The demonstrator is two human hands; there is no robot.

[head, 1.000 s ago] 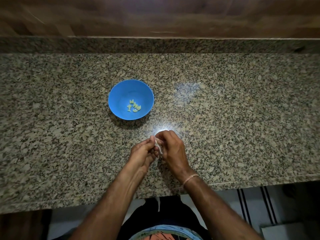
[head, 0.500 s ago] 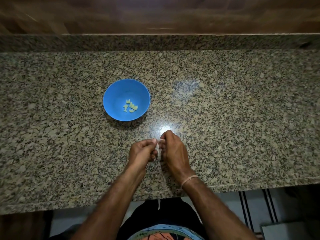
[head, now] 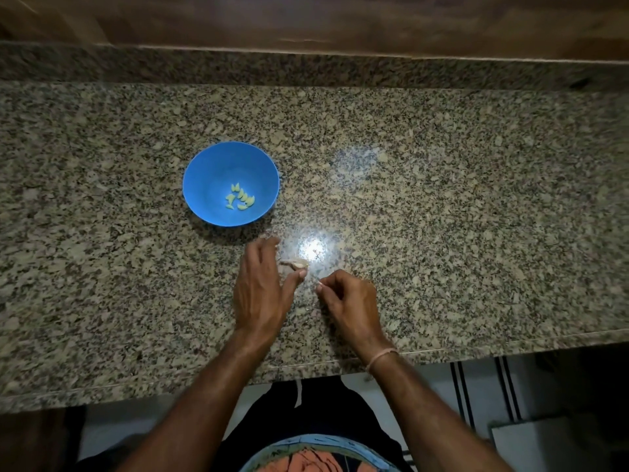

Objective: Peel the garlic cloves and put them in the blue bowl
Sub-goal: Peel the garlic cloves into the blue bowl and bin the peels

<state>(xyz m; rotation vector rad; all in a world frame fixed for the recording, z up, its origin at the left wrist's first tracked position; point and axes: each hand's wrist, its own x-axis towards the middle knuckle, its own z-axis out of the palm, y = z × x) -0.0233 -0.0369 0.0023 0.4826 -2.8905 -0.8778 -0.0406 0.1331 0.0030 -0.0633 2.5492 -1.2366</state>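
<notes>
The two hands are apart over the speckled granite bench (head: 476, 199). The left hand (head: 260, 287) is spread with its fingers straight, and a blurred pale garlic piece (head: 294, 264) lies just beside its thumb. The right hand (head: 352, 303) is curled, fingertips pinched together; I cannot tell whether it holds anything. Peeled garlic cloves (head: 240, 199) lie in the blue bowl (head: 211, 172) nearby.

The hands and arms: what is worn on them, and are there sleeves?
No sleeve shows anywhere in this view. The right hand has a thin pale band around its wrist. The left hand and its wrist show nothing worn.
</notes>
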